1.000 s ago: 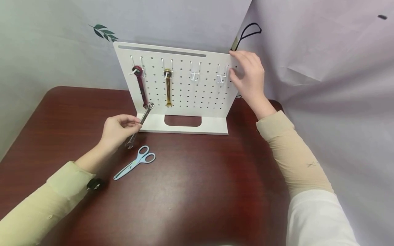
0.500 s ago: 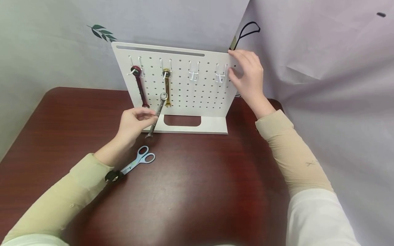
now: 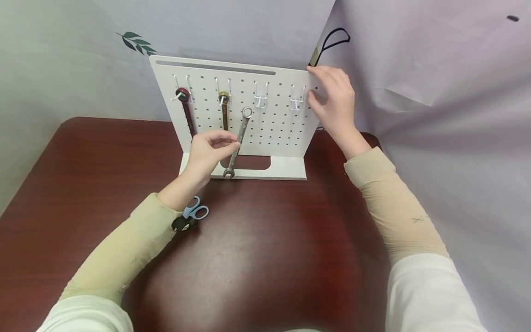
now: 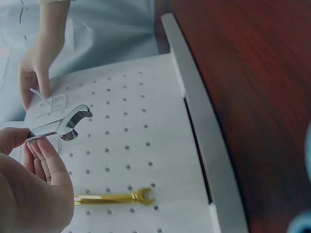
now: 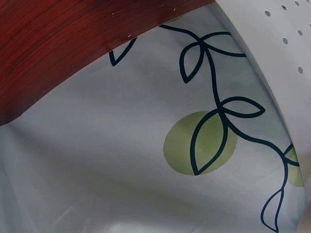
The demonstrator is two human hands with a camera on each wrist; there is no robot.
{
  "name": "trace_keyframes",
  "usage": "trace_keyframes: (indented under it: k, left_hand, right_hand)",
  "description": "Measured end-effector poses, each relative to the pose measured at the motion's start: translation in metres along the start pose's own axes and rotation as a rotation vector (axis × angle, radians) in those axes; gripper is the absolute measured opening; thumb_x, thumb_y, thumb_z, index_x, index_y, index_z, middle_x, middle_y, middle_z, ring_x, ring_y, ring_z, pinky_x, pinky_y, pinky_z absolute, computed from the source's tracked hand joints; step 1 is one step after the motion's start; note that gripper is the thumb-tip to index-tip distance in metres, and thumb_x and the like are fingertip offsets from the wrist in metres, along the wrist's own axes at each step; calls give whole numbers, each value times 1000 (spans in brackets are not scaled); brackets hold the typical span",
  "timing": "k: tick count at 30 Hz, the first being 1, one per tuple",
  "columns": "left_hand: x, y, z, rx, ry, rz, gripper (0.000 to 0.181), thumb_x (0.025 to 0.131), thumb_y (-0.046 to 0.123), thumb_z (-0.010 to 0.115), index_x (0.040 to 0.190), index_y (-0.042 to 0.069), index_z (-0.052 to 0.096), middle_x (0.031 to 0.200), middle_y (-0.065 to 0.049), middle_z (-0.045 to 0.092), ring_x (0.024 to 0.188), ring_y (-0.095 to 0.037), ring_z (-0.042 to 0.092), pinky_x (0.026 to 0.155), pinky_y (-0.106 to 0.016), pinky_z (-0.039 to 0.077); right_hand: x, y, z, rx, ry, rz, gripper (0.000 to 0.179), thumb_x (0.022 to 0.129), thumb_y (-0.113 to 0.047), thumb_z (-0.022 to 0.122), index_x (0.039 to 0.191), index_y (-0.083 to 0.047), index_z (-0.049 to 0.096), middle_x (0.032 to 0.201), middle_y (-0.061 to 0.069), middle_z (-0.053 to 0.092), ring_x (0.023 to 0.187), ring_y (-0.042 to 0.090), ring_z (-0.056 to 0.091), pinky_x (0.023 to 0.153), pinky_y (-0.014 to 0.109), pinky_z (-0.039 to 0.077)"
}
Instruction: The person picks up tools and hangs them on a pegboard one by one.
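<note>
- Head: we see the left grip, a bare hand, pinching a silver metal wrench mid-shaft, before a white perforated pegboard on the dark red wooden surface.
- The wrench's long axis leans right, ring end uppermost, just below and left of the bare third white wire hook; we judge that offset decisive. The left grip is nearer this hook than the right grip, which clasps the board's upper right corner.
- Left wrist: we see the wrench's open end jutting past the left fingertips, near a gold metal wrench; its ring end is hidden.
- Right wrist: we find pegboard edge and leaf-printed grey cloth; we cannot tell the grip here.
</note>
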State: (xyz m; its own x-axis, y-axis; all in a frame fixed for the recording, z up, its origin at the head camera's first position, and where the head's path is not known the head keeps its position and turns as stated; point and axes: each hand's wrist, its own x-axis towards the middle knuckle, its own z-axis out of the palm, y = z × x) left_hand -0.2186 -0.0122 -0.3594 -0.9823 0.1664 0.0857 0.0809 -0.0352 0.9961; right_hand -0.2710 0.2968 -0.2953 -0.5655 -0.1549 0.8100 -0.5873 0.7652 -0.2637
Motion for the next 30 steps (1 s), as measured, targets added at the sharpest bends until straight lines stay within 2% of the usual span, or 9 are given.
trace_keyframes:
  k: [4, 12, 17, 22, 25, 30]
  left_hand:
    - [3, 4, 10, -30, -16, -5, 29, 91, -4, 77, 89, 25, 76, 81, 20, 74, 79, 2, 71, 75, -14, 56]
    - [12, 1, 19, -10, -7, -28, 17, 91, -1, 78, 96, 15, 77, 82, 20, 74, 80, 2, 71, 80, -15, 56]
    - [17, -4, 23, 15, -3, -21, 13, 92, 0, 78, 103, 5, 78, 82, 21, 73, 80, 1, 71, 82, -16, 55]
    - [22, -8, 26, -15, 11, -11, 18, 92, -2, 78, 109, -4, 77, 83, 20, 73, 82, 1, 70, 82, -16, 56]
    - [25, -9, 29, -44, 28, -10, 14, 91, -4, 78, 104, 0, 78, 84, 19, 73, 83, 1, 70, 84, -16, 57]
    - [32, -13, 32, -90, 45, -15, 21, 90, -5, 78, 92, 16, 79, 88, 16, 73, 84, 0, 71, 86, -17, 59]
  right_hand:
    - [0, -1, 0, -3, -1, 3, 39, 91, 4, 70, 130, -3, 74, 127, 17, 75, 120, 37, 65, 113, 41, 47]
    - [1, 0, 0, -4, 0, 0, 39, 92, 4, 69, 130, -3, 73, 127, 18, 75, 120, 37, 65, 113, 41, 47]
    - [1, 0, 0, -6, 1, -1, 38, 92, 4, 69, 130, -2, 73, 127, 18, 75, 120, 37, 65, 113, 41, 47]
    - [0, 0, 1, -7, -1, -3, 38, 92, 4, 69, 130, -2, 73, 127, 18, 75, 121, 37, 65, 114, 41, 46]
    - [0, 0, 1, -7, -1, -3, 38, 92, 4, 69, 130, -2, 73, 126, 18, 75, 120, 37, 65, 114, 41, 46]
    - [0, 0, 1, -2, 5, -1, 38, 92, 4, 69, 129, -2, 74, 126, 18, 75, 120, 37, 65, 114, 41, 47]
